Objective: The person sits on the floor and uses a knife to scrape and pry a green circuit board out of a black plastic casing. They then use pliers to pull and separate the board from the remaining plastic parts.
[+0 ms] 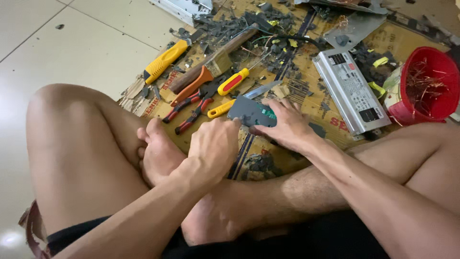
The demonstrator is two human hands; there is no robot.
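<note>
Circuit board (252, 114), dark grey with a green patch at its right end, is held between both hands just above the cardboard sheet (306, 103), directly in front of the crossed legs. Its long axis is seen to run left to right across the view, tilted slightly so that the left end sits a little farther from the body than the right.

The right hand (287, 127) is laid over the board's right end from above and to the right, fingers spread and curled down onto it, the thumb tucked underneath; a grip on the board is judged likely. The left hand (215, 148) is closed into a loose fist at the board's near left corner, knuckles uppermost; whether a small tool is pinched inside it cannot be told. Both hands are touching or nearly touching the board, the right covering more of it.

Beyond the left hand, red-handled pliers (194, 106), an orange-handled tool (191, 86) and a yellow-and-red screwdriver (233, 81) are spread on the cardboard. A silver metal case (352, 91) lies beyond the right hand, and a red bucket (429, 88) of wire scraps stands farther right.
</note>
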